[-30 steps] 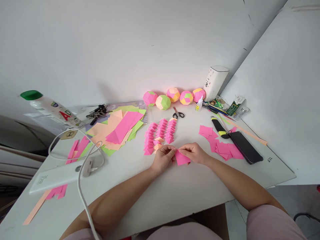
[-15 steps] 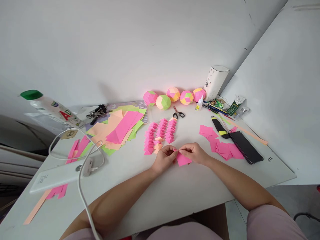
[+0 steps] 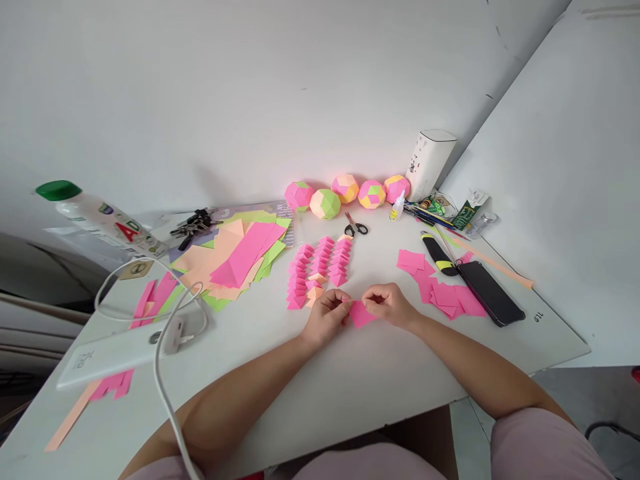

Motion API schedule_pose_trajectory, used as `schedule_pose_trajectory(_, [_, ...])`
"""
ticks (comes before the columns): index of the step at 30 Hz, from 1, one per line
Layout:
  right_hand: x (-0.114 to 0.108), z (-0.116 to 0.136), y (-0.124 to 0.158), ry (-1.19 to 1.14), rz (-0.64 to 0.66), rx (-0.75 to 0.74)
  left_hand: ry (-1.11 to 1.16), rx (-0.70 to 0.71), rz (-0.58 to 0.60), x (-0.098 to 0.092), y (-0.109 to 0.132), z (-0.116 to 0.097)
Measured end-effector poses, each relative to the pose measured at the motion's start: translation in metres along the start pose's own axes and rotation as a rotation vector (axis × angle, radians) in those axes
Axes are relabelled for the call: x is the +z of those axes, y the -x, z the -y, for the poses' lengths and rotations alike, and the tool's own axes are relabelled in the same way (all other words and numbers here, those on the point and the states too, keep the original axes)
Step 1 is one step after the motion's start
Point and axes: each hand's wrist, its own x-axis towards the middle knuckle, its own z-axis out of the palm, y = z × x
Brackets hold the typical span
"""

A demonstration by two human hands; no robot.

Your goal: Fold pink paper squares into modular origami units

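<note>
Between my hands is a small pink paper square [image 3: 362, 316] above the near middle of the white table. My left hand [image 3: 327, 316] pinches its left corner. On the other side my right hand [image 3: 389, 305] has its fingertips closed on the right part of the paper. Just beyond my left hand, folded pink paper pieces [image 3: 299, 273] stand in three rows, with a few peach ones among them. To the right of my right hand lie loose pink paper squares [image 3: 447, 295].
Faceted paper balls [image 3: 325, 203] line the wall, near scissors [image 3: 356, 225] and a glue bottle [image 3: 397, 206]. Coloured sheets [image 3: 250, 257] and keys [image 3: 193, 223] lie left. A power bank [image 3: 110, 357], white cable [image 3: 159, 373] and bottle [image 3: 100, 217] stand further left; a cutter [image 3: 440, 255] and phone [image 3: 491, 293] lie right.
My right hand has shifted slightly to the right, widening the gap between my fingertips. More of the pink paper's upper edge shows. The view has moved a little.
</note>
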Motion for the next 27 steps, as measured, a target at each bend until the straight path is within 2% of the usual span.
schedule_pose_trajectory(4, [-0.0039, -0.0018, -0.0018, -0.026, -0.047, 0.034, 0.085, -0.003, -0.049, -0.0025, -0.0026, 0.0031])
schedule_pose_trajectory(13, [-0.0039, -0.0049, -0.0032, -0.172, -0.125, 0.035, 0.167, 0.012, -0.053, -0.0041, -0.0052, 0.0069])
schedule_pose_trajectory(19, [0.0021, -0.0060, -0.0015, -0.173, 0.063, 0.056, 0.090, 0.002, -0.008, -0.0042, -0.0032, 0.0052])
schedule_pose_trajectory(27, [-0.0029, -0.0038, -0.0015, -0.168, 0.024, 0.083, 0.134, 0.039, -0.039, -0.0041, -0.0041, 0.0083])
